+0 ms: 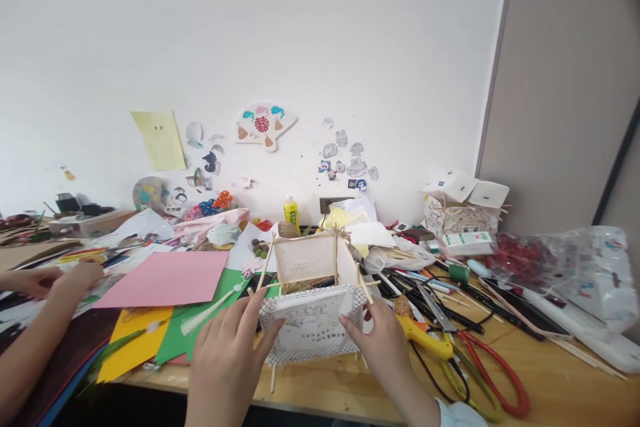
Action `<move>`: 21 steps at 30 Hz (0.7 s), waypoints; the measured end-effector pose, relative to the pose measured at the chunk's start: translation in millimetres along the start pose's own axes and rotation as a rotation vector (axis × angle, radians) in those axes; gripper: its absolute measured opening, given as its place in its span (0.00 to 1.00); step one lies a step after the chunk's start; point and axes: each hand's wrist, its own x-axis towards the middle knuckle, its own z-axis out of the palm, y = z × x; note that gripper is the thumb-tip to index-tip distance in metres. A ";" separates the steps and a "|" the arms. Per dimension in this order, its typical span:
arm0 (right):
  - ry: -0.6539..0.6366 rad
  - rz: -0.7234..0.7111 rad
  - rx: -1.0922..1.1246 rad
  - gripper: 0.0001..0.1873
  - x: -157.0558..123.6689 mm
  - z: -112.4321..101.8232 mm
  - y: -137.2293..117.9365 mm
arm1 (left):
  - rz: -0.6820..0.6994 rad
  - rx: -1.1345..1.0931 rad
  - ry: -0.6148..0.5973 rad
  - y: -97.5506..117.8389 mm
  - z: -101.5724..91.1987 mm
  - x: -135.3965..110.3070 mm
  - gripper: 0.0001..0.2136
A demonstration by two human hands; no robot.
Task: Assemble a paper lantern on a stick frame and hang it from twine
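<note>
Between my hands stands a box-shaped paper lantern (315,327), built of thin wooden sticks with paper panels and uncovered at the top. Its near panel carries line drawings, small writing and a patterned border. My left hand (233,347) grips the left front edge, thumb on the near panel. At the right front edge, my right hand (380,340) holds the frame, its thumb also against the panel. Some fingers of both hands are hidden behind the frame. Just right of my right hand lie a yellow glue gun (425,337) and red-handled scissors (493,373).
Another person's hands (75,280) are at the left among papers. Pink (165,278), green and yellow sheets lie beside my left hand. A yellow bottle (291,213) stands by the wall. Pens, a phone (525,310) and a clear plastic bag (565,267) crowd the right.
</note>
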 end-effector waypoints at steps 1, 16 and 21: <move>0.014 -0.020 0.023 0.14 1.7 -0.8 -0.2 | 0.004 0.000 0.001 0.2 -0.3 0.6 0.15; 0.163 -0.141 0.059 0.29 13.4 -7.2 -3.7 | 0.006 -0.010 -0.019 0.2 -1.2 0.9 0.15; 0.172 -0.182 0.061 0.28 15.7 -7.7 -0.9 | 0.017 -0.003 -0.017 -0.6 -2.3 0.9 0.15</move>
